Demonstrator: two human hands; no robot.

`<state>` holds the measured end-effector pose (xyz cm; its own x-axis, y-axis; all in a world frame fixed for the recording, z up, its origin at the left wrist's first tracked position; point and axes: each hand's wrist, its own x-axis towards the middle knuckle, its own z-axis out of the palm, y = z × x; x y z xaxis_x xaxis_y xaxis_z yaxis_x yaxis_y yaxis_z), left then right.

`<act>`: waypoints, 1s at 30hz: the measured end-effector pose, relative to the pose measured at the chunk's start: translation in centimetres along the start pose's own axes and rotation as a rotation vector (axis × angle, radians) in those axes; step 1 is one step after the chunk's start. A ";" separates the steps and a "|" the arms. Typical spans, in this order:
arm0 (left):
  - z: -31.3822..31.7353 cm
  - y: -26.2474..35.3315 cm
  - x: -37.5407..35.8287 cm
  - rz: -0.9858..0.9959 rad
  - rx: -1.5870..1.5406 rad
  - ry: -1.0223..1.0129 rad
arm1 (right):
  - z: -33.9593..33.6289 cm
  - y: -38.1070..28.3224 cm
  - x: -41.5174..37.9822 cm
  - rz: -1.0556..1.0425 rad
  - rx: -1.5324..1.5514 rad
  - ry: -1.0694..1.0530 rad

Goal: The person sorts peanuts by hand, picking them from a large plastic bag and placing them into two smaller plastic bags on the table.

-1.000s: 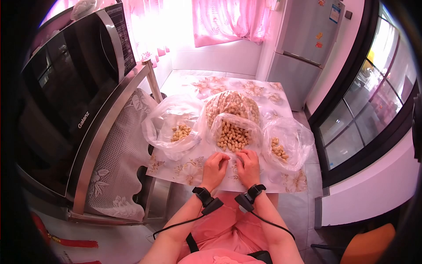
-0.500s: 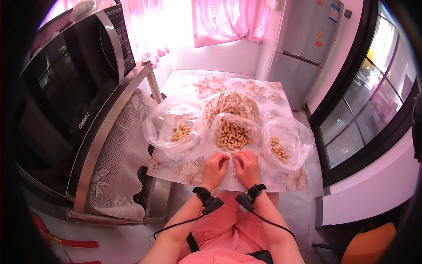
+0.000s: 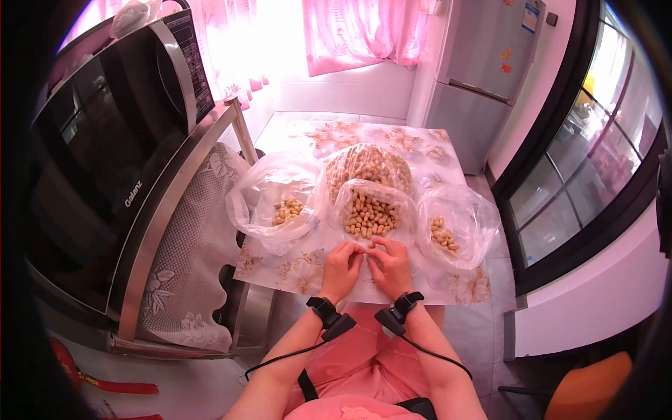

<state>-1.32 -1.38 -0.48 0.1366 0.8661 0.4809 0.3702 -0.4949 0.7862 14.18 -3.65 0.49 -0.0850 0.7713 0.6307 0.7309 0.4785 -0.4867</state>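
Left hand (image 3: 341, 269) and right hand (image 3: 390, 266): fingers pinched together on 1 peanut (image 3: 366, 253), barely visible, over the worktop (image 3: 294, 269) edge — just before the middle bag (image 3: 371, 210). Risk: a cracked shell could scatter off the edge.

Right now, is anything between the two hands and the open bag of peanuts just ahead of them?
Nothing visible. The left hand and right hand meet on the tablecloth, and the open bag of peanuts lies directly beyond their fingertips.
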 end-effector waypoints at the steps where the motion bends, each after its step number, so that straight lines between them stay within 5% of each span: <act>1: 0.0 0.0 0.0 -0.002 0.002 -0.002 | 0.1 0.1 0.0 0.000 0.000 0.001; 7: -0.1 0.0 0.0 -0.008 0.002 -0.012 | 0.3 0.6 -0.2 -0.045 0.040 -0.044; 15: -0.1 0.1 0.0 -0.001 0.003 -0.005 | 0.5 0.2 -0.4 0.211 0.284 0.002; 30: -0.2 0.0 0.2 0.020 0.040 -0.060 | -0.2 0.0 -0.5 0.066 0.261 0.000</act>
<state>-1.41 -1.25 -0.30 0.1991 0.8591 0.4714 0.4027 -0.5103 0.7599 14.38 -4.10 0.33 -0.0426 0.8046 0.5923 0.5357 0.5188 -0.6662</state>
